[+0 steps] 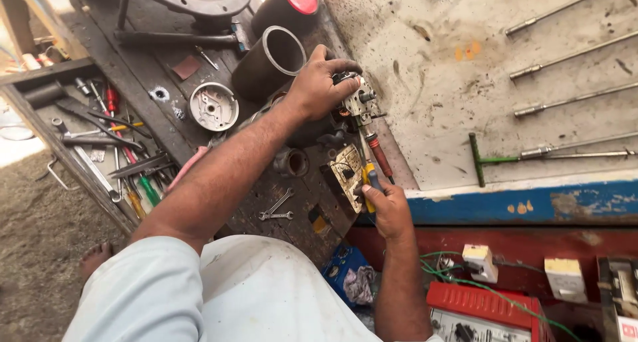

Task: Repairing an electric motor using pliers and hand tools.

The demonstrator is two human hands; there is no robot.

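Observation:
My left hand (320,84) grips a small metal engine part, a carburetor-like block (359,101), and holds it against the dark workbench (143,83). My right hand (387,207) is closed on the yellow handle of a screwdriver (367,182) whose shaft points up toward that metal part. A second tool with a red-brown handle (381,157) lies right beside the shaft. A square gasket plate (346,172) sits just left of my right hand.
A metal cylinder sleeve (269,63), a round cover (213,106), two small wrenches (277,210) and a red-capped can (290,1) lie on the bench. An open tool drawer (100,142) is at left. Long rods (571,53) and a green T-wrench (482,160) rest on the right surface.

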